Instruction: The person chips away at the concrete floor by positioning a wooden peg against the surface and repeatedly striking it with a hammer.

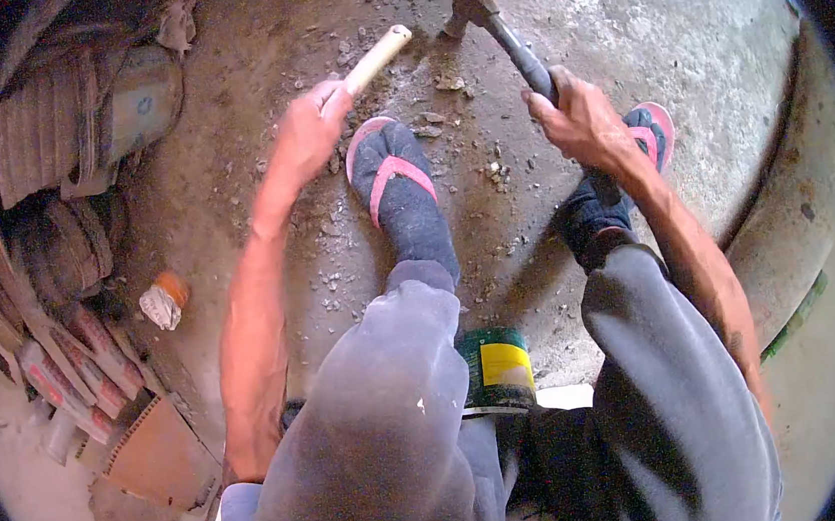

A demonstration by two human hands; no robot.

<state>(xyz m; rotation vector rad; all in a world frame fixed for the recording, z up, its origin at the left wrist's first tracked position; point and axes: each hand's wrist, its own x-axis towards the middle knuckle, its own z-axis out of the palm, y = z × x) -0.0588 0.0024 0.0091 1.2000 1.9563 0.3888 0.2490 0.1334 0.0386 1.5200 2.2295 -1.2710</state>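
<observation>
My left hand [310, 135] is closed round a pale wooden stick [378, 58], whose far end points up and to the right. A claw hammer [518, 50] is in my right hand [580, 116], gripped by its dark handle, with the metal head near the rubble-strewn floor. Between the two hands lie loose stone chips [451, 81] and dust. My left foot, in a dark sock and pink flip-flop [397, 177], rests just below the stick; the other flip-flop [665, 136] is partly hidden behind my right hand and wrist.
A green and yellow can [498, 368] stands between my legs. At the left are stacked dusty items [73, 123], a small orange and white container [165, 300] and a brown board [159, 451]. A large rounded, pale object [792, 184] lies along the right side.
</observation>
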